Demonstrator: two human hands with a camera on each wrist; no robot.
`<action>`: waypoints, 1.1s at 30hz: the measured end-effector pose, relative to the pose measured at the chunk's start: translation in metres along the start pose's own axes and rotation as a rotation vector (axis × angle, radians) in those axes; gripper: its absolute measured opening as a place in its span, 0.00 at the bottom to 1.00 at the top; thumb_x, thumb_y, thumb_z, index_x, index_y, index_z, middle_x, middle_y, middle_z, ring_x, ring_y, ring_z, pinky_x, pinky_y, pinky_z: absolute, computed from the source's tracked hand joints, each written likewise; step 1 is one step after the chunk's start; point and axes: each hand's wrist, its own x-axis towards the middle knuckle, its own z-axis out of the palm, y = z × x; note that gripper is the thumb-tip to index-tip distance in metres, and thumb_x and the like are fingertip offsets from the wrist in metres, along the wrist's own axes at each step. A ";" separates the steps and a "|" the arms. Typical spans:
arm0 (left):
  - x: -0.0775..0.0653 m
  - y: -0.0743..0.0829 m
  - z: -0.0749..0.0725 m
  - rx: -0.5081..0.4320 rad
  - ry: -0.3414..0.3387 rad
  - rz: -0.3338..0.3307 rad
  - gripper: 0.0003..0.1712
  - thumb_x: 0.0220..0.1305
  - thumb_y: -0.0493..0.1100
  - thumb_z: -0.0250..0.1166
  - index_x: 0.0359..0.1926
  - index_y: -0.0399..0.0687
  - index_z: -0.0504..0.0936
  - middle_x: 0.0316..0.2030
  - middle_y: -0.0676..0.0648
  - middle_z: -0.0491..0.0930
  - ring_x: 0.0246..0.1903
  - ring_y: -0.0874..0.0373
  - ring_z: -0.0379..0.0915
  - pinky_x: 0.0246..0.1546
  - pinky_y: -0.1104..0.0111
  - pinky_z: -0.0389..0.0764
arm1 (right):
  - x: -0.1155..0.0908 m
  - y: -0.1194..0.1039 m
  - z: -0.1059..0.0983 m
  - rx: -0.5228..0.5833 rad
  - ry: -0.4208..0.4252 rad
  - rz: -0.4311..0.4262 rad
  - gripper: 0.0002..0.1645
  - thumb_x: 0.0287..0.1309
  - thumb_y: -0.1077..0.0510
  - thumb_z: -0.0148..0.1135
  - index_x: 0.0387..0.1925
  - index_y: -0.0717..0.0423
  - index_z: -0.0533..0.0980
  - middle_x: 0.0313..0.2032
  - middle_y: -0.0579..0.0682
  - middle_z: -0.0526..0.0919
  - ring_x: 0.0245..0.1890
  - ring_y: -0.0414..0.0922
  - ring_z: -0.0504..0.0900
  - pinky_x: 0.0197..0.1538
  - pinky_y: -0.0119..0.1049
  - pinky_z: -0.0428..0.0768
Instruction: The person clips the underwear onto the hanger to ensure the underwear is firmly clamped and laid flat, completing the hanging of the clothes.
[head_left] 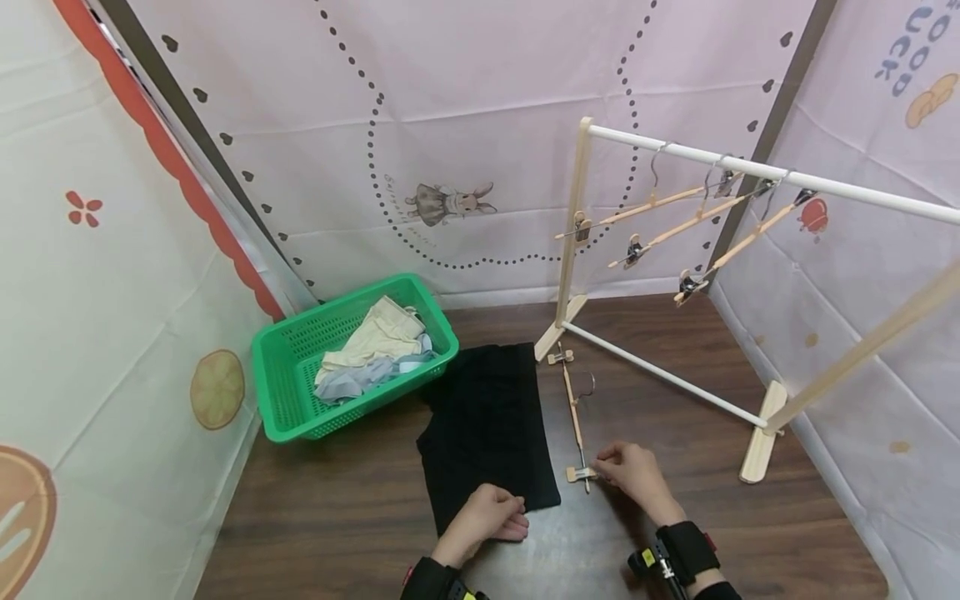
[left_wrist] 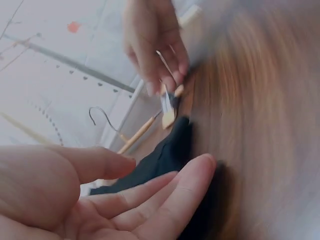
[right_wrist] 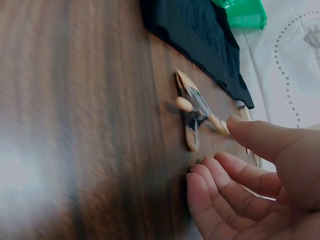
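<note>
Black garment [head_left: 491, 425] lies spread on the wood-grain table [head_left: 315, 517], straight ahead of the person. At its 6 o'clock edge is the left hand [head_left: 491, 512], thumb and fingers apart and loosely bent, gripping nothing; whether a finger touches the cloth I cannot tell. Just beside the garment at 3 o'clock lies a wooden hanger [head_left: 574, 408], its length running from 12 to 6 and its metal hook toward 2 o'clock. The right hand [head_left: 633, 475] is at the 3 o'clock side of the hanger's near clip [head_left: 577, 474], fingers relaxed with a gap to the thumb; contact is unclear. From the garment, a green basket [head_left: 375, 408] sits at 10 o'clock, holding a cream cloth [head_left: 378, 333] and a blue-grey cloth [head_left: 352, 382]. Toward 2 o'clock, three clip hangers [head_left: 682, 227] hang from a rack's white rail [head_left: 825, 185].
</note>
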 end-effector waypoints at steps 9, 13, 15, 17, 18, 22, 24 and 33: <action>-0.010 -0.028 -0.003 -0.617 -0.195 -0.094 0.21 0.77 0.32 0.51 0.59 0.13 0.69 0.50 0.24 0.80 0.55 0.35 0.79 0.59 0.52 0.79 | -0.004 -0.011 0.005 -0.002 -0.026 0.024 0.08 0.62 0.59 0.70 0.29 0.59 0.82 0.24 0.47 0.82 0.22 0.40 0.78 0.26 0.33 0.77; -0.013 -0.025 -0.002 -0.823 -0.175 -0.064 0.27 0.79 0.32 0.49 0.66 0.11 0.56 0.62 0.16 0.66 0.67 0.28 0.64 0.67 0.47 0.69 | -0.004 -0.011 0.004 -0.002 -0.034 0.045 0.08 0.62 0.60 0.69 0.28 0.59 0.81 0.24 0.48 0.81 0.22 0.41 0.79 0.27 0.34 0.78; -0.011 -0.021 0.000 -0.884 -0.132 -0.042 0.30 0.79 0.32 0.49 0.69 0.12 0.50 0.66 0.14 0.57 0.70 0.27 0.55 0.70 0.46 0.65 | -0.004 -0.011 0.003 0.024 -0.041 0.056 0.09 0.63 0.61 0.68 0.28 0.60 0.80 0.25 0.49 0.82 0.23 0.41 0.80 0.28 0.34 0.80; -0.007 -0.017 0.004 -0.903 -0.077 -0.008 0.33 0.79 0.32 0.50 0.71 0.14 0.47 0.69 0.15 0.50 0.73 0.27 0.49 0.71 0.46 0.61 | -0.004 -0.012 0.003 0.097 -0.060 0.076 0.08 0.64 0.62 0.67 0.29 0.62 0.80 0.27 0.51 0.83 0.25 0.42 0.81 0.30 0.36 0.84; -0.005 -0.016 0.007 -0.912 -0.049 0.012 0.34 0.79 0.32 0.50 0.72 0.14 0.44 0.71 0.15 0.46 0.74 0.27 0.45 0.72 0.45 0.59 | -0.003 -0.013 0.003 0.147 -0.072 0.090 0.08 0.64 0.63 0.66 0.30 0.64 0.79 0.28 0.53 0.83 0.26 0.43 0.82 0.32 0.37 0.85; 0.001 -0.009 0.020 -1.063 0.078 0.047 0.43 0.77 0.31 0.53 0.74 0.19 0.33 0.75 0.21 0.33 0.76 0.30 0.32 0.76 0.47 0.50 | -0.002 -0.014 0.005 0.365 -0.148 0.137 0.06 0.66 0.67 0.62 0.35 0.70 0.77 0.32 0.60 0.84 0.31 0.48 0.86 0.38 0.42 0.88; 0.003 -0.006 0.026 -1.208 0.130 0.035 0.47 0.75 0.30 0.55 0.75 0.23 0.29 0.76 0.25 0.29 0.78 0.34 0.29 0.77 0.49 0.48 | -0.001 -0.013 0.007 0.454 -0.193 0.156 0.07 0.67 0.67 0.61 0.38 0.72 0.76 0.33 0.61 0.84 0.32 0.48 0.87 0.40 0.42 0.88; -0.004 -0.002 0.044 -1.594 0.122 -0.015 0.50 0.74 0.26 0.51 0.77 0.34 0.21 0.79 0.35 0.24 0.79 0.44 0.31 0.74 0.58 0.60 | 0.004 0.001 0.007 0.685 -0.381 0.141 0.17 0.70 0.66 0.59 0.51 0.79 0.72 0.40 0.57 0.83 0.38 0.44 0.85 0.46 0.38 0.86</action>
